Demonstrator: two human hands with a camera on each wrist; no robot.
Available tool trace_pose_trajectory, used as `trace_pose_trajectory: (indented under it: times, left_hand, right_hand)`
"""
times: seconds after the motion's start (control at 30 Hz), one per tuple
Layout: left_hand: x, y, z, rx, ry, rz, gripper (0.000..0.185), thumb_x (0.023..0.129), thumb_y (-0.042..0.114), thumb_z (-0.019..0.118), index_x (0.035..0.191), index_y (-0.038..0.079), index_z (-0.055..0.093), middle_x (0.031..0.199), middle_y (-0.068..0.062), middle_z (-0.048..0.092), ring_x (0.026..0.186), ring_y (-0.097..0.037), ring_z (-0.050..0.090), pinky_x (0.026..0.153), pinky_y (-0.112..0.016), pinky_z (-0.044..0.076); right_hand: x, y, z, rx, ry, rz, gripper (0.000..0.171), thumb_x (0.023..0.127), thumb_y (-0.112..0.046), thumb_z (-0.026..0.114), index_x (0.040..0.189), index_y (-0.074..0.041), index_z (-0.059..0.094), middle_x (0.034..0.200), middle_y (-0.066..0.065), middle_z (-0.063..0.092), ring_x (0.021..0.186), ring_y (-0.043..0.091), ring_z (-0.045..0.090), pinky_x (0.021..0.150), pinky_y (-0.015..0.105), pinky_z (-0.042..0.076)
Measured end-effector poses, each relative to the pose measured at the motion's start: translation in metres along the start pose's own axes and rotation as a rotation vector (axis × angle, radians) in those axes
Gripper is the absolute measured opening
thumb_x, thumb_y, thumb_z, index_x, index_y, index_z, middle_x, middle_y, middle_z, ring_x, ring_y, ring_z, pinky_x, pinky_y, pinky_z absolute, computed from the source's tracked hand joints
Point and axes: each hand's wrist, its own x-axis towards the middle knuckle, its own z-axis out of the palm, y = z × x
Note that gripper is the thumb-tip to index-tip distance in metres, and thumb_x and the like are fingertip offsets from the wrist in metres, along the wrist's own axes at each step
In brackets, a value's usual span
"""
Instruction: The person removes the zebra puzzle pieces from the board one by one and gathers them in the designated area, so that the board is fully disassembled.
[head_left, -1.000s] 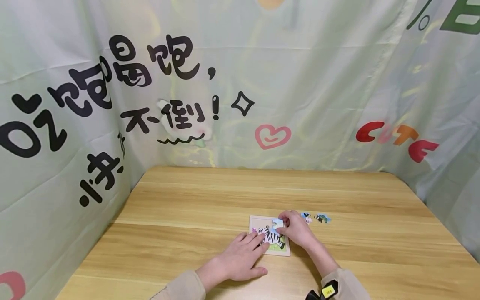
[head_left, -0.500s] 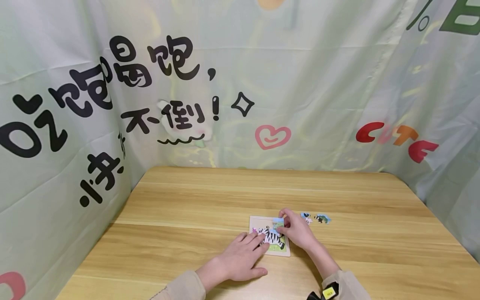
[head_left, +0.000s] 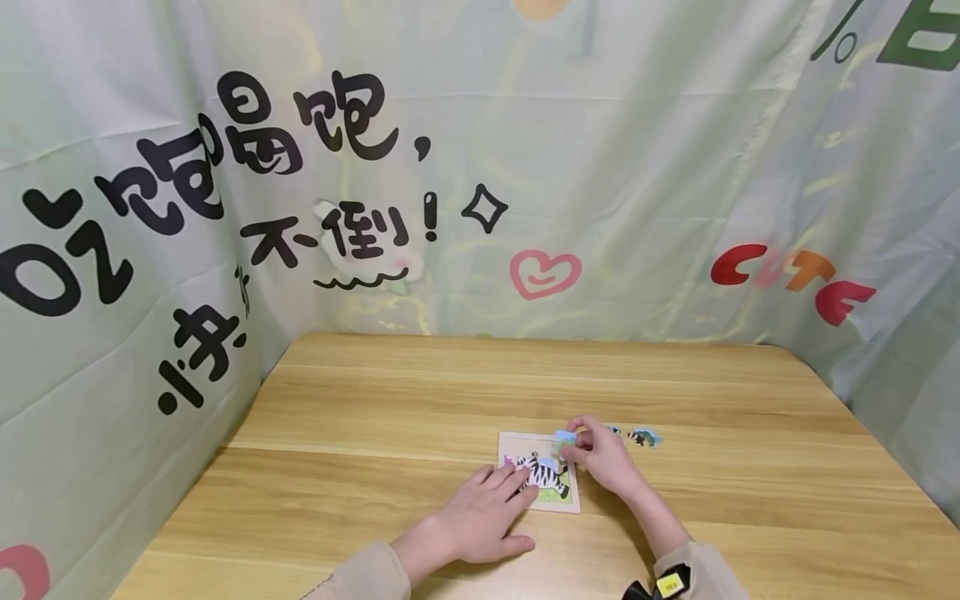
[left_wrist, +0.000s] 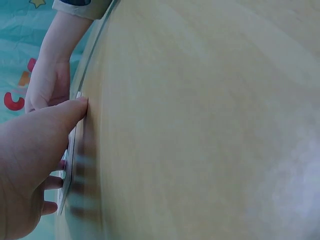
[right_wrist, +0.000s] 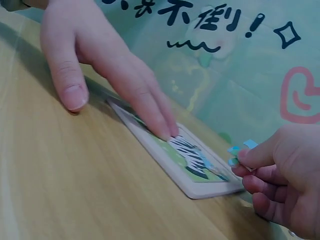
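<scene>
Lower centre of the frame: the left hand [head_left: 483,518] rests, fingers straight, on a zebra puzzle board [head_left: 575,502] on the table [head_left: 375,400]. The right hand [head_left: 607,460] pinches a blue-green piece [head_left: 564,436] over its upper-right corner; best to align edges before pressing.

Square, pale, thin-rimmed puzzle board [right_wrist: 207,190] laid flat on the bench [head_left: 360,467]; recess partly filled by a black-and-white striped zebra picture on green, far strip left bare. Left edge covered by the left hand [head_left: 483,512]. Small, flat, blue-and-green puzzle piece [head_left: 564,437] pinched by the right hand [head_left: 603,458], held over the far right corner.
</scene>
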Motion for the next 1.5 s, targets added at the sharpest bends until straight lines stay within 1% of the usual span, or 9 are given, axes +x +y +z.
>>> trace_pose_trajectory:
  times: [0.2, 0.37, 0.6, 0.87, 0.97, 1.17, 1.3, 1.43, 1.5]
  left_hand:
    - [-0.001, 0.000, 0.000, 0.012, -0.001, -0.001, 0.070, 0.091, 0.064, 0.030, 0.145, 0.019, 0.033, 0.151, -0.005, 0.025, 0.137, -0.025, 0.023, 0.108, -0.042, 0.024]
    - [-0.001, -0.001, 0.001, 0.020, 0.006, 0.001, 0.070, 0.091, 0.063, 0.030, 0.145, 0.019, 0.032, 0.151, -0.005, 0.025, 0.137, -0.024, 0.023, 0.108, -0.042, 0.024]
    - [-0.002, 0.000, 0.003, 0.013, 0.001, -0.002, 0.071, 0.091, 0.064, 0.027, 0.146, 0.019, 0.030, 0.152, -0.005, 0.023, 0.138, -0.024, 0.021, 0.109, -0.042, 0.023]
    - [-0.001, 0.000, 0.006, 0.006, -0.002, -0.001, 0.071, 0.091, 0.064, 0.025, 0.146, 0.019, 0.029, 0.152, -0.005, 0.021, 0.138, -0.024, 0.019, 0.110, -0.041, 0.021]
    - [-0.001, 0.000, 0.006, 0.009, 0.000, -0.003, 0.071, 0.091, 0.064, 0.026, 0.146, 0.019, 0.029, 0.152, -0.005, 0.021, 0.138, -0.024, 0.019, 0.110, -0.041, 0.021]
    - [-0.002, 0.001, 0.005, 0.008, 0.002, -0.006, 0.070, 0.091, 0.063, 0.027, 0.146, 0.019, 0.030, 0.152, -0.005, 0.023, 0.138, -0.024, 0.020, 0.109, -0.041, 0.022]
    - [-0.003, 0.001, 0.004, 0.007, 0.002, -0.005, 0.070, 0.091, 0.063, 0.027, 0.146, 0.019, 0.030, 0.151, -0.005, 0.023, 0.138, -0.024, 0.021, 0.109, -0.041, 0.023]
    - [-0.003, 0.001, 0.004, 0.014, 0.007, -0.002, 0.070, 0.091, 0.063, 0.027, 0.145, 0.019, 0.031, 0.151, -0.005, 0.024, 0.137, -0.024, 0.021, 0.109, -0.041, 0.023]
    - [-0.003, 0.001, 0.004, 0.016, 0.011, 0.000, 0.070, 0.091, 0.063, 0.028, 0.145, 0.018, 0.031, 0.151, -0.006, 0.024, 0.137, -0.025, 0.022, 0.109, -0.041, 0.023]
  right_hand:
    - [0.000, 0.004, -0.016, 0.038, 0.022, 0.017, 0.026, 0.083, -0.003, 0.066, 0.104, -0.001, 0.050, 0.062, 0.006, 0.053, 0.049, 0.015, 0.046, 0.043, 0.021, 0.034]
    - [-0.003, 0.007, -0.034, 0.050, 0.052, 0.011, 0.031, 0.083, -0.004, 0.066, 0.107, 0.003, 0.048, 0.064, 0.002, 0.050, 0.052, 0.014, 0.047, 0.045, 0.022, 0.036]
    - [-0.012, 0.017, -0.068, 0.078, 0.088, 0.030, 0.031, 0.085, -0.004, 0.064, 0.109, 0.007, 0.048, 0.075, 0.006, 0.059, 0.060, 0.014, 0.052, 0.052, 0.028, 0.049]
    - [-0.020, 0.039, -0.109, 0.066, 0.128, 0.053, 0.034, 0.088, -0.007, 0.061, 0.114, 0.011, 0.048, 0.081, 0.001, 0.057, 0.063, 0.010, 0.052, 0.054, 0.029, 0.049]
    - [-0.023, 0.047, -0.121, 0.017, 0.135, 0.088, 0.035, 0.089, -0.011, 0.060, 0.115, 0.011, 0.049, 0.083, 0.001, 0.057, 0.068, 0.009, 0.053, 0.056, 0.028, 0.049]
    - [-0.027, 0.062, -0.138, -0.154, 0.148, 0.151, 0.040, 0.092, -0.020, 0.059, 0.115, 0.012, 0.051, 0.089, 0.009, 0.060, 0.073, 0.010, 0.054, 0.056, 0.027, 0.045]
    - [-0.025, 0.067, -0.141, -0.275, 0.163, 0.121, 0.034, 0.090, -0.017, 0.061, 0.109, 0.011, 0.056, 0.088, 0.013, 0.061, 0.073, 0.015, 0.051, 0.056, 0.028, 0.043]
    - [-0.021, 0.067, -0.139, -0.390, 0.168, 0.069, 0.025, 0.086, -0.012, 0.063, 0.100, 0.009, 0.062, 0.088, 0.016, 0.062, 0.077, 0.021, 0.053, 0.063, 0.032, 0.043]
    - [-0.020, 0.068, -0.137, -0.427, 0.168, 0.058, 0.023, 0.086, -0.011, 0.063, 0.098, 0.009, 0.063, 0.086, 0.016, 0.063, 0.078, 0.023, 0.054, 0.066, 0.034, 0.042]
